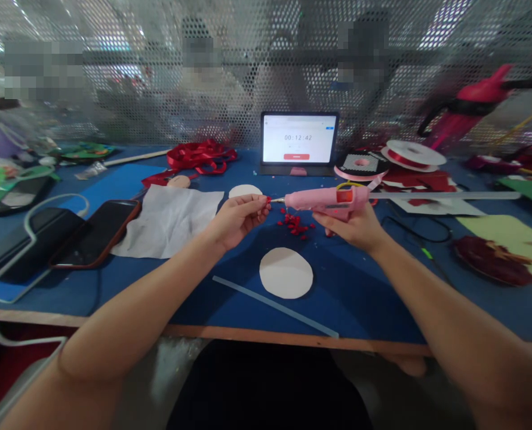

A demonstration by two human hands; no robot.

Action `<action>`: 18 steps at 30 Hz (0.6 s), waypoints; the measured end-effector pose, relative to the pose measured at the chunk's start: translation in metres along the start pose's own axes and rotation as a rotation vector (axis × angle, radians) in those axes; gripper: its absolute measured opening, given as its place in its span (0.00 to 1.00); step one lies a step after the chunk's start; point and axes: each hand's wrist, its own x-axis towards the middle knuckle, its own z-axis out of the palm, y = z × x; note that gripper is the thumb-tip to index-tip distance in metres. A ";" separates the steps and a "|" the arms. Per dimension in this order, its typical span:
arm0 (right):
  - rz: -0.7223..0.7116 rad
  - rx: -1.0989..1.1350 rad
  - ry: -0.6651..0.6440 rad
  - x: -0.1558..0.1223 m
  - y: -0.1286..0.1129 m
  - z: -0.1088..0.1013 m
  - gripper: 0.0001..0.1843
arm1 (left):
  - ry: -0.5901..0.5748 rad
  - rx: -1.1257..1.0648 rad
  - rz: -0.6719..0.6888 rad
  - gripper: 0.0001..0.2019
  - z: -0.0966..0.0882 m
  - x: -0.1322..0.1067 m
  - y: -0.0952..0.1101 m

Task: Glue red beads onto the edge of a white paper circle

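My right hand [354, 226] grips a pink glue gun [326, 199], its nozzle pointing left. My left hand [239, 216] pinches a tiny red piece [268, 200] right at the nozzle tip. Below the nozzle a small pile of red pieces [295, 224] lies on the blue table [364, 292]. A white paper disc [286, 273] lies nearer to me, and a smaller white disc [245, 191] sits behind my left hand. A clear glue stick [274, 306] lies near the front edge.
A tablet [298, 140] showing a timer stands at the back. Red ribbon [198, 156] and ribbon spools [413, 154] lie beside it. A white sheet [169, 220] and two phones [95, 232] are at the left. Green and dark red cutouts [494, 260] lie at the right.
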 end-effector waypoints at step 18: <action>-0.013 -0.002 0.052 -0.001 0.003 0.000 0.09 | -0.037 0.105 0.020 0.07 -0.003 0.000 -0.002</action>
